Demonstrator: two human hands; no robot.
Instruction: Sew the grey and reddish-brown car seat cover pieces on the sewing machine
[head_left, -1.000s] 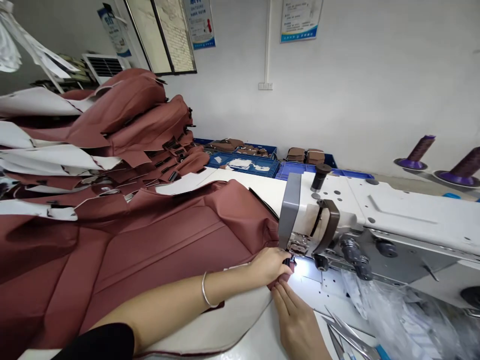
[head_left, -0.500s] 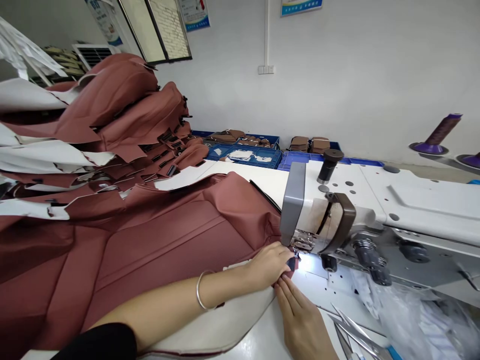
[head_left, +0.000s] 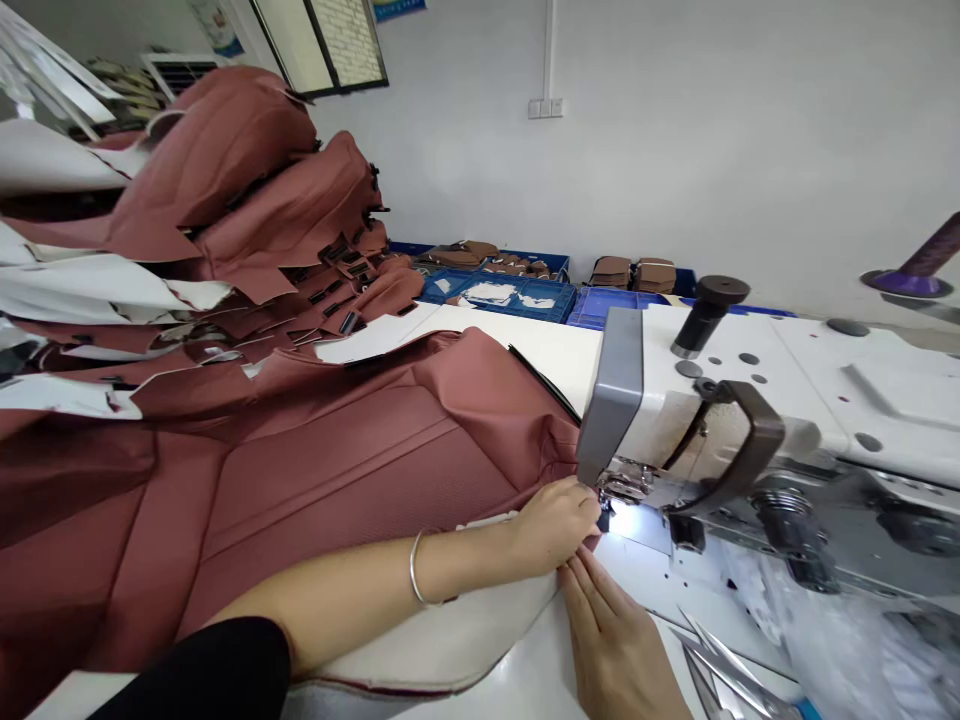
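A reddish-brown leather seat cover [head_left: 330,470] lies across the left of the table, its pale backing [head_left: 442,640] turned up along the near edge. One corner reaches the sewing machine [head_left: 637,420], under the lit needle area. My left hand [head_left: 559,520], with a silver bangle on the wrist, is closed on that corner, fingers curled just left of the presser foot. Close below it, my right hand [head_left: 619,640] has its fingers pressed together on the cover's edge, the tips partly hidden by the left hand. A small dark piece shows at the foot.
Scissors [head_left: 731,670] and crumpled clear plastic [head_left: 847,640] lie right of my right hand. A tall pile of similar covers [head_left: 247,190] rises at the back left. Blue crates [head_left: 517,295] with brown pieces stand behind the table. A thread spool [head_left: 930,260] is at far right.
The view has shifted, so the machine appears larger and further right. My left fingers are curled more tightly, and less of the dark piece beside them shows. Both hands remain at the corner.
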